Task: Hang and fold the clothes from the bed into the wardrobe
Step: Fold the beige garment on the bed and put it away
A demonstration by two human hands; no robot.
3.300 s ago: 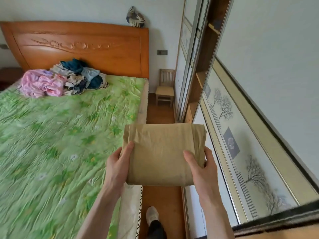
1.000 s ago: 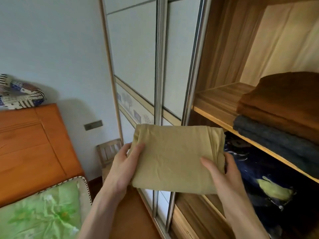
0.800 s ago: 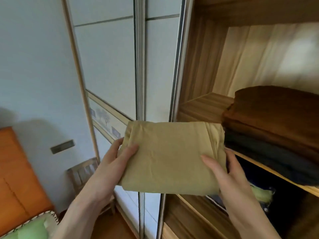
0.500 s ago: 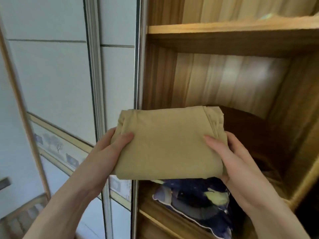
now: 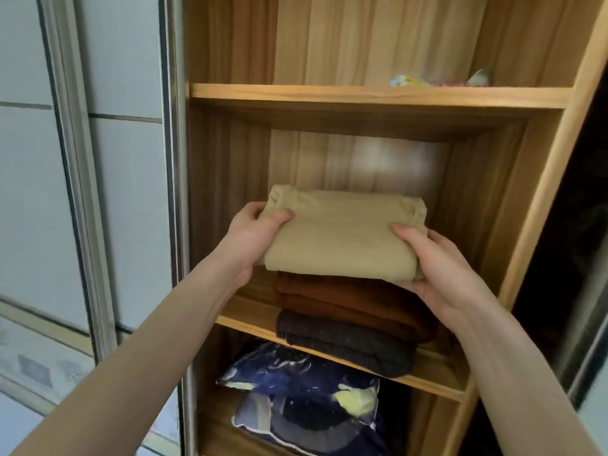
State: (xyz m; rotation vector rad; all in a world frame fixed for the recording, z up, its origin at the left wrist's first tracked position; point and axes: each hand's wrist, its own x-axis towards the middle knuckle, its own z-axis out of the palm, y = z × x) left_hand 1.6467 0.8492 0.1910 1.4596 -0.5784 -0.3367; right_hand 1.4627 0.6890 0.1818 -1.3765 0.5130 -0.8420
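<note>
Between both hands, left hand (image 5: 253, 235) and right hand (image 5: 437, 268) each gripping an end: folded tan garment (image 5: 339, 238).

There are two hands (image 5: 253, 235) (image 5: 441, 271), three folded garments — tan (image 5: 342, 238), brown (image 5: 345, 297), dark grey (image 5: 345, 343) — and one navy bagged bundle (image 5: 306, 399).

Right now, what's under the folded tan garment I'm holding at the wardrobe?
Under the folded tan garment lies a folded brown garment on a dark grey one, both on the wooden shelf. The tan garment and the right hand hide the brown garment's top.
</note>
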